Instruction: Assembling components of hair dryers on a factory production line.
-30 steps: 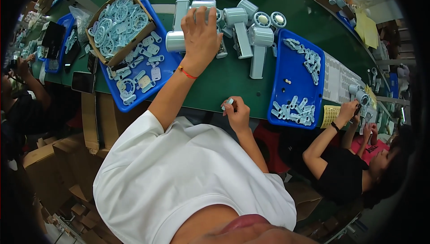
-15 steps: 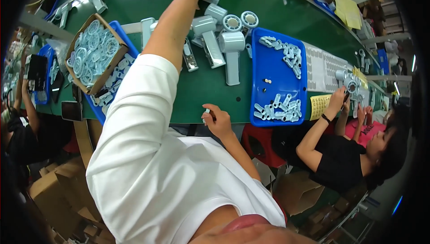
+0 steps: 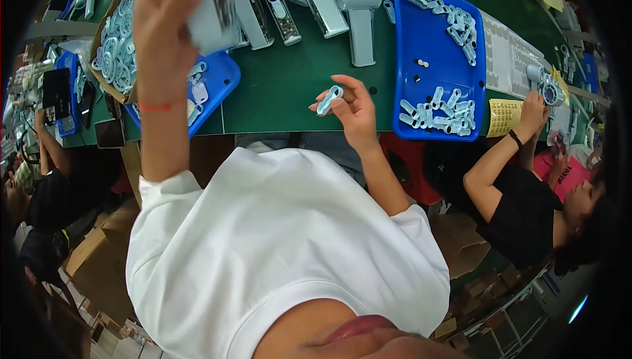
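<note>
Left hand (image 3: 164, 33), at left: motion-blurred, fingers closed around a pale housing (image 3: 212, 13) held above the worktop (image 3: 283, 89); exact finger contact is unclear. Right hand (image 3: 357, 112), over the near edge: thumb and fingers pinch a small pale-blue clip (image 3: 330, 100). Right tray (image 3: 438, 46), blue: similar clips lie at its far and near ends. Fan (image 3: 361, 33) lies just left of that tray.

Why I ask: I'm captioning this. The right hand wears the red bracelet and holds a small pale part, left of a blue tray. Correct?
Not quite: the head view shows the red bracelet on the wrist of the left hand. The right hand does hold a small pale part, left of a blue tray.
</note>
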Demonstrator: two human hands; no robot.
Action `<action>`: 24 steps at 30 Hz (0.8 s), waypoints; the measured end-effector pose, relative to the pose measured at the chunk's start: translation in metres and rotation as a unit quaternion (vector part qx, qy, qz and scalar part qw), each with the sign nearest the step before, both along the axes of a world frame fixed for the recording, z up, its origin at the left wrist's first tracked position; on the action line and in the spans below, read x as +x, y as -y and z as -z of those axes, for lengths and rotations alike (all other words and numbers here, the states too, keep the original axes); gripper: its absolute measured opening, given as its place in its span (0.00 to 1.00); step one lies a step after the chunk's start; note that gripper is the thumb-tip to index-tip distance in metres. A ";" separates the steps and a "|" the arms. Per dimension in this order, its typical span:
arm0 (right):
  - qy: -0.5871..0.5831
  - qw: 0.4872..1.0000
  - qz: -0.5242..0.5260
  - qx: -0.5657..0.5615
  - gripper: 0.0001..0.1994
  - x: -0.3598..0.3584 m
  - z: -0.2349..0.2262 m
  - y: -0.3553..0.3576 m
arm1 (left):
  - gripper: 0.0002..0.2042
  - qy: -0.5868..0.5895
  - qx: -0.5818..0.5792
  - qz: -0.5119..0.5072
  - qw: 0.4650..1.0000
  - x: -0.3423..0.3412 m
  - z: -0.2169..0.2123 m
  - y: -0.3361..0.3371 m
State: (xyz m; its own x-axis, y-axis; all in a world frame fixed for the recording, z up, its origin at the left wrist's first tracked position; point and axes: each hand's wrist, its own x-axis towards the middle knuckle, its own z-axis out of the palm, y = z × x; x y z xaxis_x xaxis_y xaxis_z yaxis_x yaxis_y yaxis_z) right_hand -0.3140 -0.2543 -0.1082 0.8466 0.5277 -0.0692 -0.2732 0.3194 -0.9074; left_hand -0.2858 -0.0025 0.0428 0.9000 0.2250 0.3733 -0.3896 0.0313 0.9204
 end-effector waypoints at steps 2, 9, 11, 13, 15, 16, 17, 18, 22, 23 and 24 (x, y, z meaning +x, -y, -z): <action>-0.009 1.000 -0.011 0.014 0.19 0.004 -0.015 -0.001 | 0.31 -0.119 -0.215 0.085 0.966 -0.065 0.027 0.025; -0.003 0.999 -0.028 -0.041 0.18 -0.002 -0.056 -0.004 | 0.23 -0.358 -0.297 0.093 0.880 -0.107 0.089 0.075; 0.010 0.998 -0.010 -0.066 0.18 -0.006 -0.056 -0.006 | 0.25 -0.353 -0.233 0.090 0.902 -0.104 0.092 0.075; 0.021 0.995 0.010 -0.092 0.17 -0.009 -0.057 -0.009 | 0.31 -0.301 -0.157 0.063 0.939 -0.101 0.097 0.081; 0.004 0.988 0.046 -0.145 0.14 -0.010 -0.063 -0.013 | 0.34 -0.293 -0.164 0.081 0.938 -0.097 0.097 0.084; 0.001 0.988 0.050 -0.146 0.14 -0.011 -0.063 -0.015 | 0.36 -0.284 -0.173 0.098 0.938 -0.095 0.097 0.085; 0.015 0.979 0.064 -0.191 0.14 -0.013 -0.062 -0.016 | 0.36 -0.287 -0.172 0.102 0.937 -0.095 0.099 0.082; 0.029 0.969 0.075 -0.235 0.14 -0.014 -0.062 -0.017 | 0.37 -0.293 -0.161 0.130 0.934 -0.097 0.101 0.079; 0.005 0.971 0.085 -0.222 0.15 -0.019 -0.066 -0.020 | 0.41 -0.314 -0.110 0.133 0.934 -0.098 0.103 0.078; 0.014 0.967 0.081 -0.243 0.15 -0.019 -0.066 -0.022 | 0.41 -0.316 -0.110 0.133 0.933 -0.099 0.107 0.078; 0.022 0.961 0.078 -0.263 0.15 -0.019 -0.065 -0.023 | 0.42 -0.251 -0.002 0.109 0.962 -0.099 0.114 0.079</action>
